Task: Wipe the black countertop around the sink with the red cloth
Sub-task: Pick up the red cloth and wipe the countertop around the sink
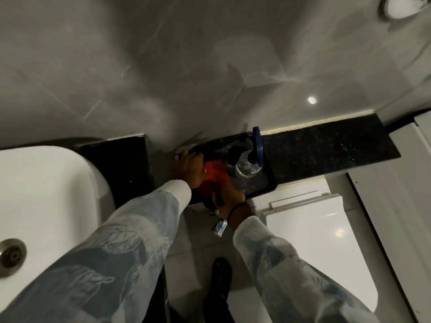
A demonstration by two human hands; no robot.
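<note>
Head view: the left hand (pixel 189 168) lies fingers spread on the far corner of a glossy black tray (pixel 268 183), its palm on the crumpled red cloth (pixel 213 172). The right hand (pixel 229 197) curls closed over the tray's near edge; its grip is blurred. A clear bottle (pixel 247 164) stands beside the cloth. Speckled black countertop (pixel 326 152) runs bare rightward; the white sink (pixel 42 190) sits left.

Legible text, labels, brands, numbers, signs: none. The clear bottle (pixel 247 164) with the blue pump, right of centre frame, shows no readable label. The small clear-and-blue item (pixel 220 227) just below centre and the patterned sleeves (pixel 130 241) in the lower frame carry markings too blurred to read as lettering.
</note>
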